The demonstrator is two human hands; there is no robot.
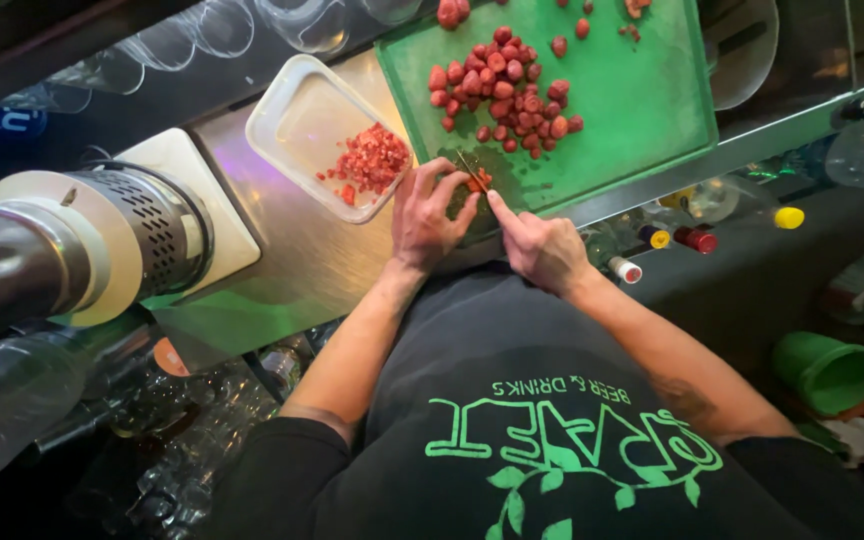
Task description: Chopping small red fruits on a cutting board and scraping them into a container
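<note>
Our left hand point(422, 215) pins a strawberry point(478, 181) at the green board's point(642, 110) near edge — right hand point(542, 250) grips the knife point(469, 168). Tub point(287, 115) just left, bare bench point(302, 260) below.

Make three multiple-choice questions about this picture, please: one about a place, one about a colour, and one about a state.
1. Where is the white container with the chopped red pieces?
A. On top of the board
B. On the metal counter, at the left of the board
C. On the floor

2. What colour is the cutting board?
A. Green
B. White
C. Blue

3. What state are the strawberries in the pile on the board in?
A. Whole, not yet chopped
B. Mashed to a pulp
C. Packed in a bag

Answers:
1. B, since it sits on bare metal beside the board's left edge.
2. A, because its bare surface looks green.
3. A, as each berry keeps its full shape, while the left hand and right hand cut one piece at the near edge.
</note>
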